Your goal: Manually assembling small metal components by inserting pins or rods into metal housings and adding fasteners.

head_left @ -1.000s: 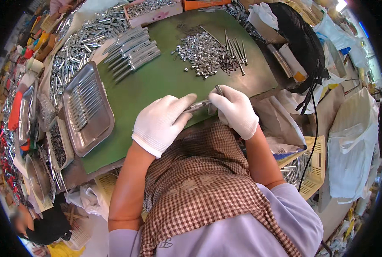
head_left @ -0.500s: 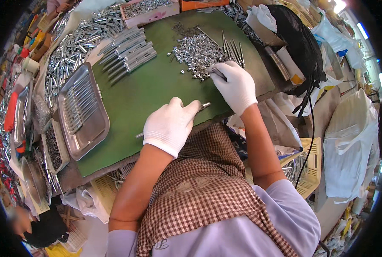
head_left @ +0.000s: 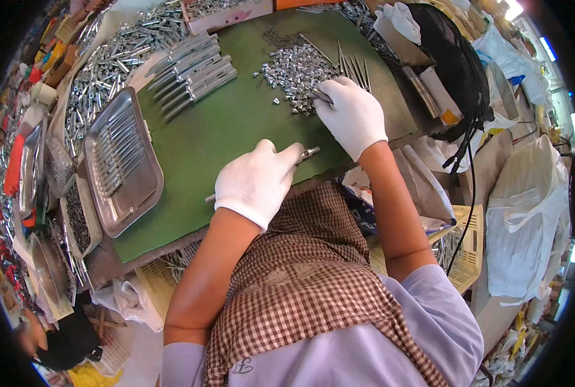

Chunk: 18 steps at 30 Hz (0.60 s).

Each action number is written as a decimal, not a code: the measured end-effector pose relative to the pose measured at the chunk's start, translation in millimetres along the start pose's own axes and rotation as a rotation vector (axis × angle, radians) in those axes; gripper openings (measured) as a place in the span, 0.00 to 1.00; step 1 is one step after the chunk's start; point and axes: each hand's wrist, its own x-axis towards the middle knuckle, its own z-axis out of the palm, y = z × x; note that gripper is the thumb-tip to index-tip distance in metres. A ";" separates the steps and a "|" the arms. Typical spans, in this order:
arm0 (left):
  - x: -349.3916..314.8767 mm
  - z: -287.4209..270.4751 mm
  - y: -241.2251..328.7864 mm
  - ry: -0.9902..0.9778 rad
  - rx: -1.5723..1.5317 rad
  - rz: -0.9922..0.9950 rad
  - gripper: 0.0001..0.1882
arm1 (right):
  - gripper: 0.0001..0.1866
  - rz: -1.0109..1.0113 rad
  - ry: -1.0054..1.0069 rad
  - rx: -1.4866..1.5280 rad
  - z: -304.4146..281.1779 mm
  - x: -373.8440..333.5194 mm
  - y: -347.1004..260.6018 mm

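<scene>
Left hand: white-gloved left hand [head_left: 255,177], fingers curled round a rod [head_left: 311,153], thumb and forefinger closed near its upper end. Pretty snug grip, no real gap that I can see.
Rod: low over the front part of the green mat [head_left: 191,145], slanting up to the right. One end pokes out past the fingertips, the thin end shows by the wrist, the middle's hidden by the glove. Can't tell if it touches the mat.
Right hand: also gloved, right hand [head_left: 352,115] is up at the near right edge of the pile, thumb and fingers pinched on a grey metal piece [head_left: 322,97]. Can't make out what it is, or whether its tip touches anything.
Pile: loads of tiny shiny bits, the pile [head_left: 287,72] sits on the mat, with thin spikes [head_left: 356,68] just beside it.
Left side of mat: a bunch of tubes [head_left: 205,72] with spiky ends, lying side by side.
Tray: steel tray [head_left: 139,201] at the left edge, a row of skinny rods [head_left: 121,151] inside.
</scene>
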 end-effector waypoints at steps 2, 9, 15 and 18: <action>-0.2 1.8 -1.2 0.002 -0.008 -0.003 0.11 | 0.09 -0.003 -0.022 -0.019 -1.6 4.5 -4.5; 0.4 0.6 -0.3 -0.012 -0.010 0.007 0.11 | 0.10 -0.138 -0.053 -0.132 2.6 22.6 -2.9; 0.6 -0.6 -1.4 -0.009 -0.019 0.007 0.11 | 0.11 -0.079 -0.158 0.103 -14.9 10.1 -4.2; 0.0 1.2 -1.0 0.003 -0.033 -0.003 0.11 | 0.12 -0.109 -0.245 0.281 -27.6 -14.7 -4.1</action>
